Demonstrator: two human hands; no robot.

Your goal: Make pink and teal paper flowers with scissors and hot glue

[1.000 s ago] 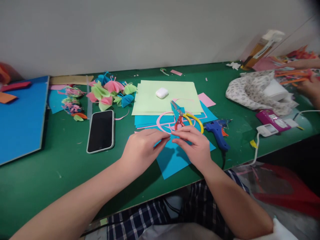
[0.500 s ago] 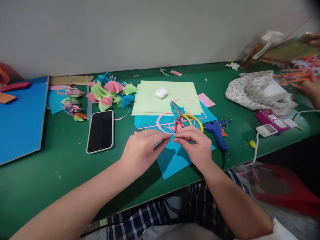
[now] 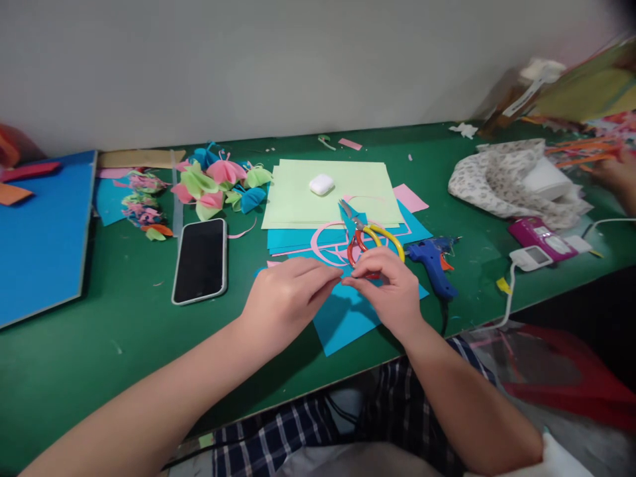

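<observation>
The left hand and right hand are positioned above a blue paper sheet, fingertips nearly meeting. Left hand: thumb and fingers drawn close together. Right hand: thumb and forefinger bent toward each other, tips slightly parted. Whether either hand grips a small piece cannot be told; the fingers hide the point of contact.

Directly beyond the right hand, scissors with red and yellow handles lie with the blades pointing away from the person. A pink paper cutout with a curved outline lies beside them, on the blue paper. Behind these is a stack of pale green sheets, bearing a white rounded case.

Right of the scissors: a blue glue gun; farther out, a patterned cloth and a purple device. A co-worker's hand, blurred, is at the right edge.

Left of the hands: a phone, screen dark. Beyond it, folded paper flowers are clustered. A blue board occupies the far left.
</observation>
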